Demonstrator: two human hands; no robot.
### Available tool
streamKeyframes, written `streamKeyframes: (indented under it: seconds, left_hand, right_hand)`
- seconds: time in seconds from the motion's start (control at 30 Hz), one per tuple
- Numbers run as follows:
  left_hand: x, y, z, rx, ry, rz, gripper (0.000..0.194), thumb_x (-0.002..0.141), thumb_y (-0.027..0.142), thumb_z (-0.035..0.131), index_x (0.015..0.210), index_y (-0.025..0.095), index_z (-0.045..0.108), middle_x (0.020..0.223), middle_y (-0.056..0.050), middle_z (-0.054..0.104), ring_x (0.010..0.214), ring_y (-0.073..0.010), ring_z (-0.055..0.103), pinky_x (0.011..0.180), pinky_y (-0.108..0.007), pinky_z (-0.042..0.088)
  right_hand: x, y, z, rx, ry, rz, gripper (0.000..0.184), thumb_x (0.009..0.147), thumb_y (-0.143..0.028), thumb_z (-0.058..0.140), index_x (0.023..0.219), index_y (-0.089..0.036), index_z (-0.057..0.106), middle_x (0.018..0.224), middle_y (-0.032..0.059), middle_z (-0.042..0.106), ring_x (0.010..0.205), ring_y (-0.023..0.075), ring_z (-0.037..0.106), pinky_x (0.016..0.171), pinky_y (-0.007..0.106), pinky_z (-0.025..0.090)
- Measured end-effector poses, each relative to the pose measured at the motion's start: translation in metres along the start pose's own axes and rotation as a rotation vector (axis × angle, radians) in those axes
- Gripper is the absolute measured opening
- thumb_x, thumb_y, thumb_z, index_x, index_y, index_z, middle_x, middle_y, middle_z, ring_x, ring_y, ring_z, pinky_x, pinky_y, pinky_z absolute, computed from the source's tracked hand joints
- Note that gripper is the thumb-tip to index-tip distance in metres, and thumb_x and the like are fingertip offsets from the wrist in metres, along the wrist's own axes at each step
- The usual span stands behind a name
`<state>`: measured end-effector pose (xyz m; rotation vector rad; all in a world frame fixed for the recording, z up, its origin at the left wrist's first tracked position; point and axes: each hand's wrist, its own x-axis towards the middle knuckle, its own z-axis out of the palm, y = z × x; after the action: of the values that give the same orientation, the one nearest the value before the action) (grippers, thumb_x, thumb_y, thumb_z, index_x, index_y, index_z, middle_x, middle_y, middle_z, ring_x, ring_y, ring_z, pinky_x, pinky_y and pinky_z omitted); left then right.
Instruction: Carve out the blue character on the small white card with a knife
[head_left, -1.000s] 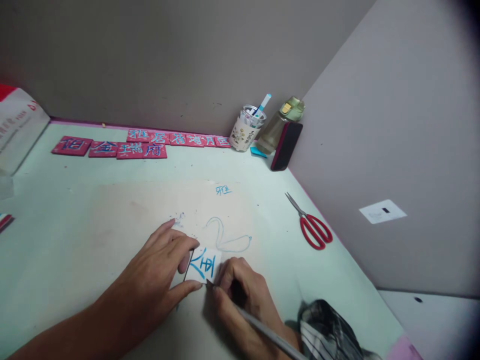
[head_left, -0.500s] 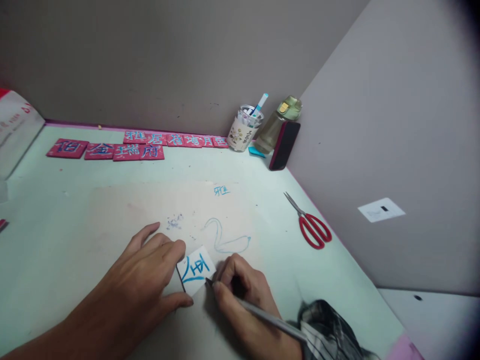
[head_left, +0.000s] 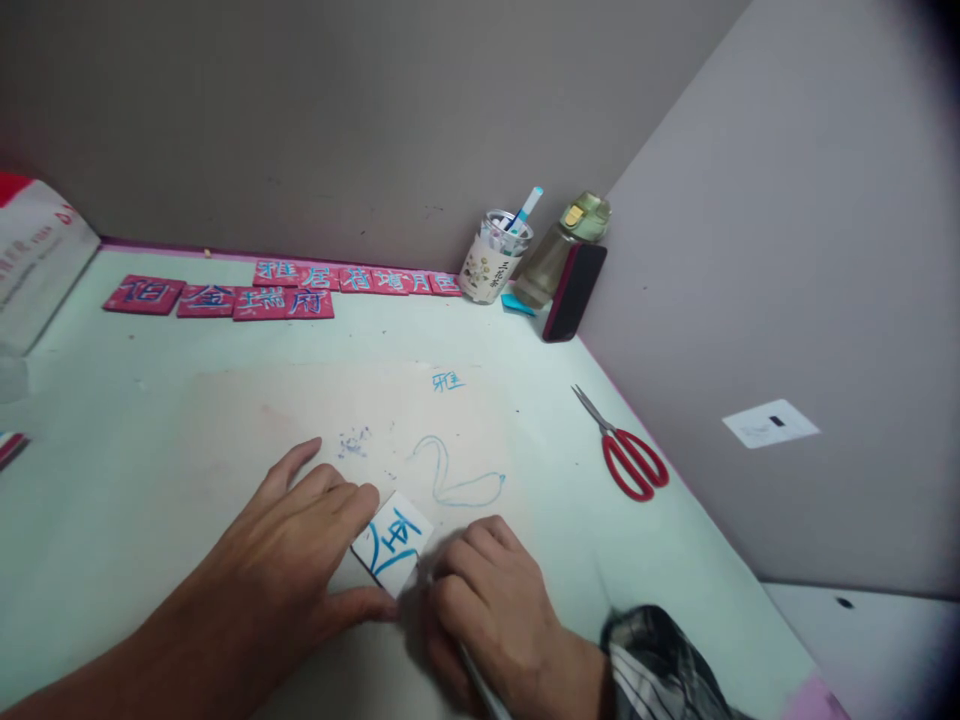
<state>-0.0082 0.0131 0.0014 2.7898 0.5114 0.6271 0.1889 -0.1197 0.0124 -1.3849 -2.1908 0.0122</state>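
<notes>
A small white square tile (head_left: 389, 578) with a blue character drawn on it lies tilted on the pale sheet. My left hand (head_left: 300, 545) grips its left side, index fingertip at the upper edge and thumb at the lower corner. At the tile's right, my right hand (head_left: 495, 600) is closed around a slim grey pen-shaped tool (head_left: 484, 685). Its pointed end is close to the tile's right edge; fingers cover most of the shaft, and I cannot tell if the tip touches.
Red tiles with characters (head_left: 206, 300) line the back wall. A jar of markers (head_left: 487, 265), a green bottle (head_left: 544, 265) and a leaning phone (head_left: 574, 295) stand at the back right. Red-handled scissors (head_left: 634, 465) lie right. The paper sheet (head_left: 247, 420) bears a swan drawing.
My right hand has rolled over, so the tool's back end now points down toward me instead of right. The tile has turned slightly. The view has shifted a little.
</notes>
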Motion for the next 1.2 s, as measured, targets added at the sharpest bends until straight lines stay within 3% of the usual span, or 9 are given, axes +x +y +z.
streamKeyframes:
  seconds: [0.1, 0.2, 0.4, 0.57, 0.9, 1.03, 1.2]
  left_hand:
    - [0.001, 0.0, -0.004, -0.027, -0.014, -0.043, 0.034, 0.08, 0.032, 0.082, 0.091, 0.023, 0.052, 0.079, 0.005, 0.055, 0.076, -0.0209, 0.058, 0.115, -0.055, 0.025]
    - [0.003, 0.007, -0.002, -0.1, -0.008, -0.058, 0.017, 0.09, 0.021, 0.067, 0.104, 0.026, 0.058, 0.089, 0.004, 0.062, 0.088, -0.0206, 0.06, 0.118, -0.048, 0.022]
    - [0.002, 0.019, 0.017, -0.221, 0.006, -0.049, 0.028, 0.093, 0.009, 0.05, 0.101, 0.031, 0.064, 0.085, 0.007, 0.063, 0.086, -0.016, 0.06, 0.118, -0.038, 0.02]
    - [0.002, 0.017, 0.016, -0.294, -0.003, -0.072, 0.027, 0.099, 0.012, 0.045, 0.092, 0.03, 0.065, 0.082, 0.008, 0.064, 0.081, -0.0143, 0.059, 0.121, -0.04, 0.017]
    - [0.004, 0.018, 0.022, -0.198, 0.007, -0.028, 0.029, 0.102, 0.009, 0.038, 0.084, 0.023, 0.056, 0.08, 0.003, 0.057, 0.083, -0.017, 0.053, 0.115, -0.046, 0.026]
    - [0.002, 0.01, 0.015, -0.282, -0.076, -0.049, 0.025, 0.105, 0.016, 0.038, 0.088, 0.023, 0.056, 0.087, 0.001, 0.06, 0.086, -0.0188, 0.055, 0.095, -0.04, 0.039]
    - [0.001, -0.005, -0.005, -0.532, -0.298, -0.175, 0.029, 0.108, 0.03, 0.036, 0.088, 0.023, 0.055, 0.085, 0.002, 0.063, 0.075, -0.0146, 0.058, 0.069, -0.027, 0.043]
  right_hand:
    - [-0.004, 0.003, 0.006, 0.041, 0.034, 0.056, 0.019, 0.097, -0.011, 0.046, 0.08, -0.021, 0.046, 0.074, 0.0016, 0.056, 0.068, 0.0172, 0.047, 0.066, 0.034, 0.033]
    - [-0.002, 0.002, 0.006, 0.096, 0.082, 0.094, 0.017, 0.096, -0.012, 0.045, 0.082, -0.022, 0.044, 0.073, 0.0007, 0.057, 0.068, 0.0168, 0.048, 0.067, 0.033, 0.035]
    - [0.008, -0.006, -0.01, 0.374, 0.05, 0.346, 0.013, 0.092, -0.012, 0.05, 0.086, -0.022, 0.047, 0.077, 0.0003, 0.061, 0.072, 0.016, 0.052, 0.07, 0.032, 0.041]
    - [0.008, -0.005, -0.009, 0.546, 0.05, 0.534, 0.015, 0.09, -0.015, 0.054, 0.079, -0.022, 0.048, 0.074, -0.0011, 0.058, 0.069, 0.0153, 0.05, 0.068, 0.032, 0.039]
    - [0.01, -0.004, -0.012, 0.552, 0.039, 0.519, 0.015, 0.09, -0.016, 0.055, 0.078, -0.022, 0.047, 0.073, -0.002, 0.056, 0.067, 0.0143, 0.049, 0.068, 0.033, 0.039]
    - [0.011, -0.002, -0.012, 0.555, 0.02, 0.522, 0.015, 0.088, -0.015, 0.055, 0.078, -0.023, 0.047, 0.073, -0.0019, 0.058, 0.068, 0.0147, 0.049, 0.069, 0.033, 0.039]
    - [0.01, -0.001, -0.012, 0.56, 0.018, 0.531, 0.015, 0.087, -0.015, 0.056, 0.077, -0.023, 0.047, 0.073, -0.0019, 0.058, 0.069, 0.0149, 0.05, 0.067, 0.033, 0.04]
